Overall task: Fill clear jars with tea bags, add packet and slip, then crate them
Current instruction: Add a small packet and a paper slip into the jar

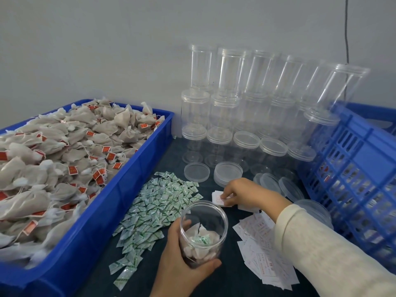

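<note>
My left hand [180,262] grips an open clear jar [203,224] that stands on the dark table; inside lie several tea bags with a green-printed packet on top. Beyond the jar, my right hand [240,192] pinches a small white slip with red print [218,199] from a little stack on the table. More slips [263,254] are scattered under my right forearm. A heap of green-and-white packets [154,211] lies left of the jar. A blue tray [120,185] at the left is piled with tea bags [53,155].
Stacked empty clear jars [235,99] stand against the wall at the back. Loose clear lids [197,175] lie in front of them. A blue slatted crate [353,168] at the right holds filled jars, and a lid lies beside my right arm.
</note>
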Tool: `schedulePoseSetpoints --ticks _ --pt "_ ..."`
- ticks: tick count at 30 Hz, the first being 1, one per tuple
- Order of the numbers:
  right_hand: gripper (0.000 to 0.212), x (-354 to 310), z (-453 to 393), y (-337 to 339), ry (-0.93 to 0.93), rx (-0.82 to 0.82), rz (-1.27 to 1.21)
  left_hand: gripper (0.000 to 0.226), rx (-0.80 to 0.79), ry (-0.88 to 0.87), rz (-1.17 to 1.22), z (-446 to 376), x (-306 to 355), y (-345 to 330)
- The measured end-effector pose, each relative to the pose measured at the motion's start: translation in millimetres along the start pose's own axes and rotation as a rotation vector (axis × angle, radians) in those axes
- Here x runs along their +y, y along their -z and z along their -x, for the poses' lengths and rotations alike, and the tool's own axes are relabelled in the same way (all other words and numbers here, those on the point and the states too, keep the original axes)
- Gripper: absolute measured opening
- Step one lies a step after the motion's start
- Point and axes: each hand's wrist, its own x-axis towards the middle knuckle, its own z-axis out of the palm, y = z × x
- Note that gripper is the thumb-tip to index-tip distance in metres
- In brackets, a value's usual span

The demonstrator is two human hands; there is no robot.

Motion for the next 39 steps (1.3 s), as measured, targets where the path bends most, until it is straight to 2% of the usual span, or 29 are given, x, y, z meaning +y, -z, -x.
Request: schedulePoseSetpoints --ticks 14,18,21,27,34,39 --pt "0.033 -2 1 1 0.033 0.022 0.050 0.101 -0.031 0.031 0.066 0 0 0" --pt "0.037 -8 2 -2 0.028 0.040 0.143 0.103 -0.017 0.035 0.036 0 2 0" --pt "0.033 -12 3 -4 0.028 0.051 0.196 0.104 -0.014 0.042 0.023 -1 2 0" --pt "0.025 -14 7 5 0.038 -0.029 0.158 0.103 -0.022 0.037 0.009 -1 3 1" --pt "0.020 -23 5 -3 0.024 0.064 0.402 0.098 -0.028 0.015 0.027 0 5 1" --pt "0.018 -22 4 -12 0.025 0.124 0.351 0.097 -0.027 0.014 0.029 0 8 1"
